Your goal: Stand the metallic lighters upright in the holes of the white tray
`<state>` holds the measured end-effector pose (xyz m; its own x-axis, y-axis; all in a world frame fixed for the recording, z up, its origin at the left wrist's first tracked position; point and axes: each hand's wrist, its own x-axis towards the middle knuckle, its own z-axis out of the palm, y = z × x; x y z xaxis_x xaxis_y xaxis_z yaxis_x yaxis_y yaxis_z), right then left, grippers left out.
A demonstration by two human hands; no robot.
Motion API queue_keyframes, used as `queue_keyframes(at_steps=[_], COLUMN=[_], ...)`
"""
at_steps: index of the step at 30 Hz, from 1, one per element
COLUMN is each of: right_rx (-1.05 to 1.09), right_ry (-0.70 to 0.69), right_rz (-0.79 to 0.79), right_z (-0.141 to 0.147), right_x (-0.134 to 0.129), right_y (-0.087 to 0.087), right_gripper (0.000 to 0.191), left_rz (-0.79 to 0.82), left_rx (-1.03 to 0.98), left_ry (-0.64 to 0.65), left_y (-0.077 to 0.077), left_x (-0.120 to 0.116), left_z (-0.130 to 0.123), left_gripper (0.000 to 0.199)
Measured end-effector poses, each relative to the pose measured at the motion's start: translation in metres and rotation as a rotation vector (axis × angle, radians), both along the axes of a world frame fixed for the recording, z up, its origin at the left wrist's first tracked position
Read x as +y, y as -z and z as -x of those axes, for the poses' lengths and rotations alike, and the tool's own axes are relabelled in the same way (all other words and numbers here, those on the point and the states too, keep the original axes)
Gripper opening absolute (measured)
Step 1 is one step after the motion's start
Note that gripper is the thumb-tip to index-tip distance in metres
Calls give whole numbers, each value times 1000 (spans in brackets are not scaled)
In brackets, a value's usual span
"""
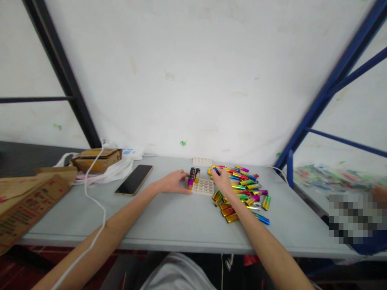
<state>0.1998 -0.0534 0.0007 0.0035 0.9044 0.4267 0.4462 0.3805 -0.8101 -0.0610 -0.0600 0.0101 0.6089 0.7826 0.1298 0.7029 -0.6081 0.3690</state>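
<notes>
A small pale tray with rows of round holes (207, 187) lies on the table in front of me. Several shiny lighters (191, 180) stand upright in a row along its left side, and another lighter (197, 176) stands beside that row. My left hand (175, 182) rests at the tray's left edge, thumb and fingers apart on either side of the row. Over the left part of a loose pile of metallic, many-coloured lighters (246, 187), my right hand (222, 180) is closed on a lighter (215, 171), its dark blue end showing.
A second pale tray (202, 162) lies near the wall. To the left are a phone (134, 179), a small cardboard box (96, 160) on white plastic and a larger carton (33, 201). A white cable (101, 205) hangs across my left forearm. Another person's hand (379, 195) shows at far right.
</notes>
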Motion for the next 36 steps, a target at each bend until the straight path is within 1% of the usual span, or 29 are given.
queue_keyframes(at_steps=[2, 5, 7, 11, 13, 15, 17, 19, 23, 28, 32, 34, 36], right_rx=[-19, -44, -55, -109, -200, -319, -412, -448, -442, -482, -601, -693, -785], right_ry=[15, 19, -25, -182, -219, -222, -218, -207, -205, -325, -384, -374, -314], right_rz=[-4, -24, -27, -6, -58, -156, -215, -201, -154, -117, -130, -150, -172], right_z=[1, 0, 0, 2, 3, 5, 5, 4, 2, 4, 6, 9, 14], right_x=[0, 1, 0, -4, -7, -10, -12, -12, -11, -9, -9, -10, -12], right_y=[0, 0, 0, 0, -1, -4, -7, -9, -11, -7, -7, -8, -9], right_gripper=[43, 47, 50, 47, 46, 46, 47, 49, 51, 44, 37, 32, 30], left_rz=[-2, -4, -4, -18, -27, -31, -31, -35, -28, -39, -37, -44, -55], left_rx=[13, 15, 5, -6, 5, 16, 21, 20, 14, 3, 6, 6, 14], left_ry=[-1, -5, -15, -15, -15, -13, -9, -12, 0, 3, 9, 6, -2], left_y=[0, 0, 1, 2, 2, 3, 2, 2, 2, 2, 2, 2, 2], left_x=[0, 0, 0, 0, 0, 1, 1, 1, 0, 0, 0, 0, 0], left_z=[0, -1, -1, -1, -1, -1, -1, -1, -1, -1, -1, -1, -1], left_gripper=[64, 64, 65, 67, 68, 68, 67, 67, 66, 63, 62, 63, 65])
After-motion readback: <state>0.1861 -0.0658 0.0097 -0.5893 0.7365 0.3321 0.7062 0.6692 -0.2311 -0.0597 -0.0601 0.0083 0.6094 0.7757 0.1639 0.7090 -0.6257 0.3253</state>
